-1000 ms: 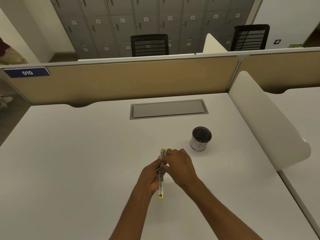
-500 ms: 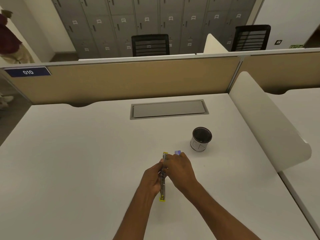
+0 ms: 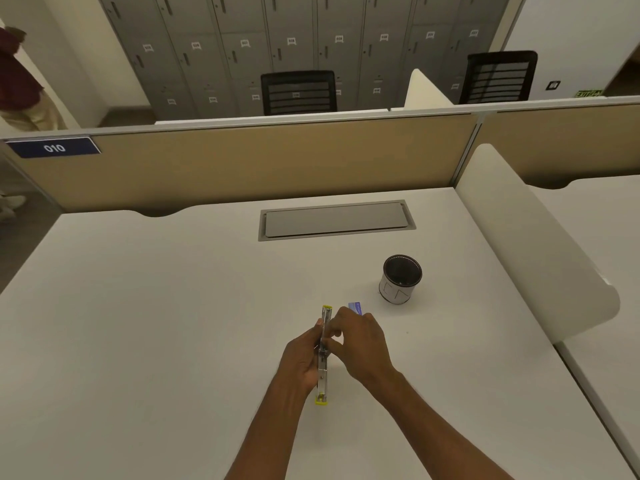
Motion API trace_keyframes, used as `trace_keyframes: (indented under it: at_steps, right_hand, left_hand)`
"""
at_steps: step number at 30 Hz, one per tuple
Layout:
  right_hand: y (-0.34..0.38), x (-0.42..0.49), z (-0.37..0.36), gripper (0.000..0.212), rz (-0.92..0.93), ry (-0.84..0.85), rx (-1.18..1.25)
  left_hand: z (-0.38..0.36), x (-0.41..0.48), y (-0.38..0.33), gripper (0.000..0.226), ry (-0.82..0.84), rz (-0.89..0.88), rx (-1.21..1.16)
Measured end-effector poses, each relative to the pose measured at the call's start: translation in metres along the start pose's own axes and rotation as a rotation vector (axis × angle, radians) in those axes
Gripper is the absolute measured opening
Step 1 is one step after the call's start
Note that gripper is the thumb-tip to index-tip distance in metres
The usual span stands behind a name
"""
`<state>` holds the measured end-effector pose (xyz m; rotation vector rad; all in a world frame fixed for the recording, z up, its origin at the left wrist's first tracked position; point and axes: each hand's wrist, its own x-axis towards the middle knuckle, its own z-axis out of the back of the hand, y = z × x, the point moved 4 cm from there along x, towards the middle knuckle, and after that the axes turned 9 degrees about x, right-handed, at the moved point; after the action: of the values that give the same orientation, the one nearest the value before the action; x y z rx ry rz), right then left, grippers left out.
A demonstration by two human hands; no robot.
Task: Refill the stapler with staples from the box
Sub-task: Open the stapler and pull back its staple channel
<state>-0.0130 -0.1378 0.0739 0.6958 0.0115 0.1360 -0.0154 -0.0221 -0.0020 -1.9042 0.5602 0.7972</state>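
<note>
A slim stapler [image 3: 324,355] with yellow ends is opened out flat into a long metal strip, pointing away from me over the white desk [image 3: 138,323]. My left hand [image 3: 301,358] grips it from the left side at its middle. My right hand [image 3: 360,344] hovers at its right side, fingertips pinched close to the metal channel; whether they hold staples is hidden. A small blue staple box [image 3: 356,307] lies on the desk just beyond my right hand's knuckles.
A white cup with a dark inside [image 3: 400,280] stands to the right of the box. A grey cable hatch [image 3: 336,220] is set in the desk farther back. A beige partition [image 3: 242,161] closes the far edge, and a white curved divider [image 3: 530,244] the right side.
My right hand has slid slightly toward me, uncovering the blue staple box behind it. The stapler has stayed in my left hand, almost in the same place.
</note>
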Motion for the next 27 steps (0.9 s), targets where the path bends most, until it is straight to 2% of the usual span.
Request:
trace_keyframes:
  at_steps: [4, 9, 16, 20, 23, 25, 27]
  right_hand:
    - [-0.002, -0.004, -0.004, 0.004, -0.037, -0.005, 0.086]
    - [0.0, -0.008, -0.004, 0.006, -0.023, -0.02, 0.146]
    - [0.005, -0.004, -0.006, 0.019, 0.063, 0.077, 0.015]
    - [0.003, -0.006, -0.01, 0.014, 0.129, 0.134, 0.061]
    - [-0.004, -0.007, -0.013, 0.008, 0.085, 0.14, 0.269]
    - [-0.01, -0.005, -0.011, 0.003, 0.005, 0.073, 0.478]
    - [-0.012, -0.005, -0.007, 0.008, -0.071, 0.019, 0.689]
  left_hand:
    - [-0.003, -0.005, -0.002, 0.028, 0.053, 0.005, -0.071]
    - [0.002, 0.0, 0.001, 0.034, 0.042, -0.013, -0.045]
    - [0.004, 0.0, 0.0, 0.03, 0.04, -0.021, -0.003]
    - [0.007, -0.001, -0.001, 0.03, 0.034, -0.027, 0.061]
    - [0.008, -0.003, 0.0, 0.03, 0.055, -0.025, 0.043]
    - [0.006, -0.003, 0.001, 0.029, 0.089, -0.021, -0.01]
    - [0.007, -0.001, 0.001, 0.027, 0.089, -0.018, -0.018]
